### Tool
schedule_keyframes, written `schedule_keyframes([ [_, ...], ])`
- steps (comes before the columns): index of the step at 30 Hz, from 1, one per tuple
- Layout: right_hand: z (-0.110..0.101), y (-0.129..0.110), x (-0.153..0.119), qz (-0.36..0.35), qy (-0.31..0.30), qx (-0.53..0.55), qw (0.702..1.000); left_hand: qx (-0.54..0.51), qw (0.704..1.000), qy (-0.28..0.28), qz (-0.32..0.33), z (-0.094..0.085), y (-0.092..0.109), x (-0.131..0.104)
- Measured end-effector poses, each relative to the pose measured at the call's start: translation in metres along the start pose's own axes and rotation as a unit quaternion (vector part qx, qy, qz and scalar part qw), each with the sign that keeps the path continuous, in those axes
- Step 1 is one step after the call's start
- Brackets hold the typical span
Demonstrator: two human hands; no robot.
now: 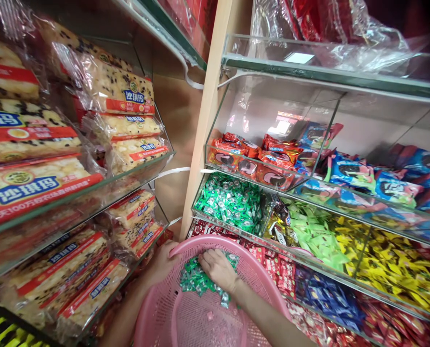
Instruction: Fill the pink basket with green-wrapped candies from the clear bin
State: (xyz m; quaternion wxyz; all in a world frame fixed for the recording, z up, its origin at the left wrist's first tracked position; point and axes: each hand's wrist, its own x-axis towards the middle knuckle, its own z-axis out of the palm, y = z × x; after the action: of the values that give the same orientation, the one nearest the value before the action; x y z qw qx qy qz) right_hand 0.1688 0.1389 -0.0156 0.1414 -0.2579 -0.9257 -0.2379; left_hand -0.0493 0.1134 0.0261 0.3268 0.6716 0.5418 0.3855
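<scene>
On my feed: small green film-wrapped candies in round pink plastic basket; rectangular red-banded film-wrapped bars on its left.

two hands, one pink basket, one wooden post

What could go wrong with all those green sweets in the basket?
Two things, maybe. The pink basket could tip and spill the green sweets if the left hand slipped off its rim; what supports it underneath is hidden. And the sweets are small and loose, so some might drop if the right hand, now in among them, lifted too many at once.
</scene>
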Motion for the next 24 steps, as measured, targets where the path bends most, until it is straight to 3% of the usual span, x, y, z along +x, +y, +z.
schedule_keyframes([
  [17,-0.002,0.001,-0.009,0.019,0.007,-0.013,1.0,0.001,1.0,0.006,0.0,0.001,0.0,-0.002],
  [24,-0.001,0.002,-0.002,0.073,-0.003,0.002,0.997,0.011,1.0,0.002,-0.009,0.002,-0.002,-0.001],
])
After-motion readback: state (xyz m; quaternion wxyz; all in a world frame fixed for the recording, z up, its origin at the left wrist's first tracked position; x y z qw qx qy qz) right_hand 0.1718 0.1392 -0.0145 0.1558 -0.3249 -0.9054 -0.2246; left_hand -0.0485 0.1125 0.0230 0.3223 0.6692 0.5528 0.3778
